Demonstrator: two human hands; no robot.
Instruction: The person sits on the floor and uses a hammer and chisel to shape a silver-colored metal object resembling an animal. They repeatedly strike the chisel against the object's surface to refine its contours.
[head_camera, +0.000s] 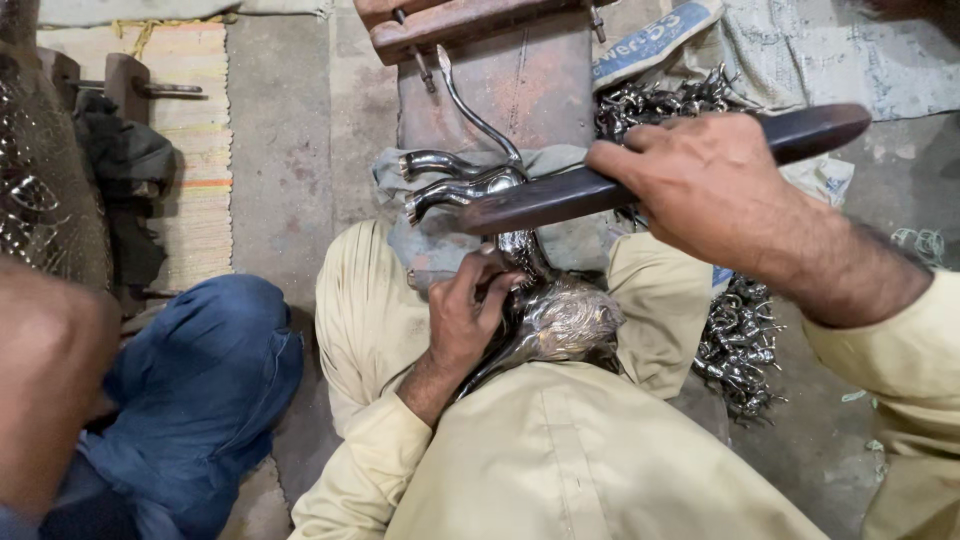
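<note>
a bare concrete floor (290, 130) lies under me, with a striped woven mat (190, 120) to the left and a rusty metal block (500, 90) straight ahead, a wooden clamp (450, 25) across its top. i sit with my knees up in pale trousers, a grey cloth (560, 235) spread over them. my left hand (470, 315) comes up from below, wrist bent, fingers curled and pressed around the neck of a shiny metal animal figure (545, 310) that rests in my lap; its two legs (440, 180) stick out to the left over the cloth, and a thin curved tail rises toward the block. my right hand (700, 185) reaches in from the right, forearm slanting down across the view, fingers wrapped tight around the middle of a long dark file (590, 190). the file lies across the top of the figure, its tip just beside the legs. a heap of small shiny metal pieces (740, 340) sits on the floor to my right, more of them near the block. at the left a person in blue trousers (200, 380) crouches close by.
</note>
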